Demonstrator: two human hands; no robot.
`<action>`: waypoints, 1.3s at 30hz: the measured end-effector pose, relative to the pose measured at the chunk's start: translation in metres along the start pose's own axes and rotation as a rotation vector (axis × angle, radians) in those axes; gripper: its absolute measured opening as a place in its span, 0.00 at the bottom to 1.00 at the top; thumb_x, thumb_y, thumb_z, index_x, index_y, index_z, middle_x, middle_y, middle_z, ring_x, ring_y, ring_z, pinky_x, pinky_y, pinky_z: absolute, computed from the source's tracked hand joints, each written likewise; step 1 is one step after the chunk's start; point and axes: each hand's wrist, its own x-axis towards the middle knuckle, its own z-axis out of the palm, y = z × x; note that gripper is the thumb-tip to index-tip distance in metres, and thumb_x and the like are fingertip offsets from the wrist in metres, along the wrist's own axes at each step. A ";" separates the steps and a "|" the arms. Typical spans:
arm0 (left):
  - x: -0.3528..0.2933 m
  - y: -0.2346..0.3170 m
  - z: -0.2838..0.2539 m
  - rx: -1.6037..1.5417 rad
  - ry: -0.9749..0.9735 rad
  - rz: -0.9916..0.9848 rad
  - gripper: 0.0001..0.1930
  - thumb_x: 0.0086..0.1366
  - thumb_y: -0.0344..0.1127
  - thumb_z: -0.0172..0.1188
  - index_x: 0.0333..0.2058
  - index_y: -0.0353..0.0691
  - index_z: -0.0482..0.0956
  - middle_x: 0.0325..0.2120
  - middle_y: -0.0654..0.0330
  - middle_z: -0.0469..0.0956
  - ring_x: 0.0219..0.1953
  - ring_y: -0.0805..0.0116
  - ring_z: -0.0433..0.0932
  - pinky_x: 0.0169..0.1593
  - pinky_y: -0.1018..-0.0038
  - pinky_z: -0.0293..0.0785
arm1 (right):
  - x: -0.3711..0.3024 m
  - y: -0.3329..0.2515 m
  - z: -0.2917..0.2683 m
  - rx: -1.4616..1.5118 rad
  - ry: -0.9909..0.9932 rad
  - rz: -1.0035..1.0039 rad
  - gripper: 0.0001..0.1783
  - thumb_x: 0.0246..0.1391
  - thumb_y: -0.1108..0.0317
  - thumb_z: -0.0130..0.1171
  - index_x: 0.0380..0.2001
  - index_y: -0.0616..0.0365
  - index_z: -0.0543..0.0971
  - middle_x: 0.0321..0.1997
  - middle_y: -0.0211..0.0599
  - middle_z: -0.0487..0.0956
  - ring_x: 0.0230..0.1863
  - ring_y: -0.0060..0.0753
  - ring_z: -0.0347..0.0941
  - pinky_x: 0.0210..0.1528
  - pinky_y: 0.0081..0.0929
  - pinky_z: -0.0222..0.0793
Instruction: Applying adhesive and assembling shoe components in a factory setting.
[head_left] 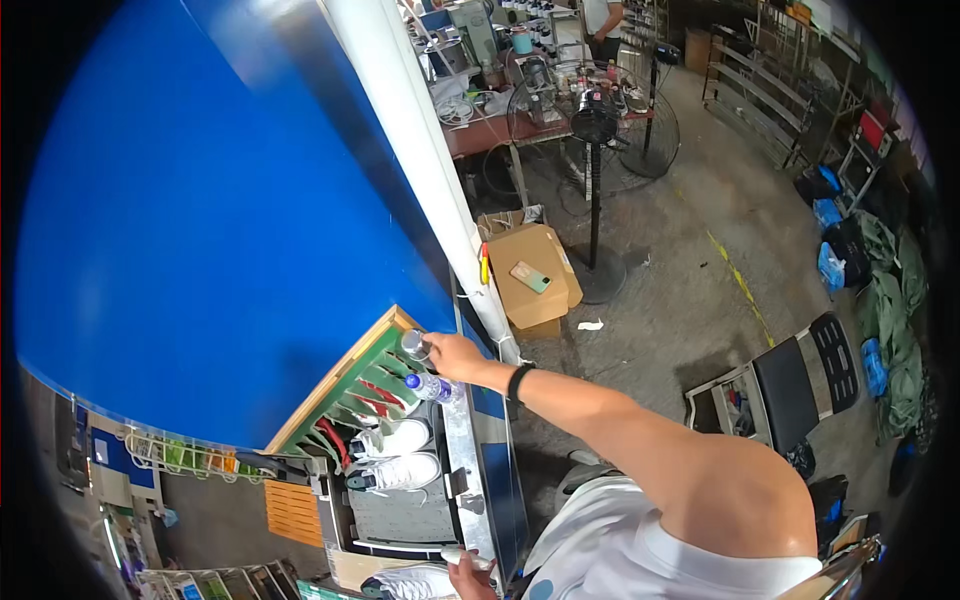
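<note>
My right hand [455, 352] grips a clear plastic bottle [414, 343] above the green rack [350, 385]; my left hand [470, 575] clutches a white shoe [415, 583] low down. Brown cardboard box [535, 275] sits on the floor.

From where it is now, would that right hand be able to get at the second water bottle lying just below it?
Probably yes. The right hand already grasps one clear bottle, and the blue-capped bottle lies right beneath with nothing between them, though the hand is occupied.
</note>
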 end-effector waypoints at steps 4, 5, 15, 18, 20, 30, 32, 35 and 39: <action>-0.067 -0.004 0.058 -0.013 0.021 0.023 0.25 0.70 0.35 0.71 0.62 0.40 0.74 0.46 0.57 0.81 0.45 0.62 0.82 0.47 0.63 0.85 | -0.121 -0.015 -0.010 0.107 -0.218 -0.120 0.13 0.67 0.68 0.54 0.52 0.50 0.81 0.33 0.44 0.85 0.33 0.48 0.83 0.36 0.45 0.76; -0.067 0.003 0.046 0.086 0.037 0.057 0.25 0.69 0.36 0.72 0.61 0.40 0.75 0.46 0.57 0.81 0.43 0.64 0.82 0.47 0.66 0.85 | -0.156 -0.026 0.004 0.045 -0.445 -0.211 0.18 0.69 0.56 0.59 0.56 0.51 0.81 0.40 0.45 0.87 0.37 0.42 0.85 0.39 0.42 0.79; -0.074 0.023 0.052 0.511 -0.397 0.699 0.41 0.68 0.29 0.67 0.75 0.31 0.58 0.59 0.42 0.73 0.52 0.55 0.82 0.55 0.64 0.80 | -0.324 -0.047 0.108 0.767 -0.778 0.634 0.13 0.71 0.59 0.63 0.48 0.56 0.82 0.39 0.31 0.85 0.36 0.24 0.82 0.37 0.26 0.78; -0.098 0.019 -0.015 0.439 -0.052 0.752 0.19 0.68 0.26 0.66 0.58 0.39 0.85 0.52 0.54 0.85 0.52 0.62 0.84 0.55 0.68 0.81 | -0.318 -0.067 0.124 0.764 -0.876 0.675 0.13 0.72 0.58 0.62 0.50 0.56 0.81 0.39 0.31 0.84 0.35 0.22 0.79 0.34 0.25 0.75; -0.102 0.009 -0.080 0.195 0.306 0.262 0.10 0.73 0.27 0.62 0.50 0.39 0.87 0.39 0.64 0.85 0.39 0.77 0.80 0.44 0.77 0.77 | -0.329 -0.079 0.140 0.527 -1.003 0.425 0.16 0.74 0.54 0.59 0.50 0.56 0.80 0.42 0.33 0.84 0.36 0.20 0.77 0.36 0.23 0.73; 0.026 -0.040 -0.207 0.612 0.325 0.238 0.16 0.72 0.45 0.68 0.39 0.35 0.80 0.31 0.59 0.84 0.33 0.66 0.84 0.43 0.69 0.84 | -0.373 -0.153 0.262 0.494 -0.989 0.311 0.21 0.75 0.52 0.54 0.52 0.61 0.79 0.40 0.32 0.81 0.39 0.18 0.74 0.43 0.21 0.71; 0.007 -0.015 -0.200 0.226 0.026 0.123 0.14 0.73 0.44 0.66 0.38 0.38 0.80 0.29 0.60 0.84 0.31 0.67 0.84 0.41 0.69 0.84 | -0.366 -0.144 0.271 0.348 -0.912 0.168 0.25 0.73 0.58 0.57 0.63 0.66 0.76 0.41 0.31 0.81 0.40 0.16 0.72 0.45 0.21 0.70; -0.034 0.052 -0.209 -0.461 -0.354 0.188 0.15 0.78 0.48 0.56 0.39 0.42 0.80 0.31 0.63 0.84 0.31 0.72 0.85 0.39 0.69 0.87 | -0.367 -0.121 0.283 0.413 -0.846 0.271 0.29 0.72 0.58 0.58 0.67 0.67 0.73 0.43 0.34 0.81 0.42 0.21 0.74 0.47 0.24 0.71; -0.010 0.085 -0.250 -0.416 0.028 0.576 0.38 0.77 0.57 0.58 0.72 0.33 0.67 0.69 0.45 0.72 0.68 0.54 0.74 0.68 0.57 0.73 | -0.367 -0.115 0.305 -0.357 -0.790 -0.350 0.47 0.58 0.44 0.70 0.70 0.69 0.70 0.52 0.59 0.82 0.51 0.56 0.81 0.57 0.48 0.74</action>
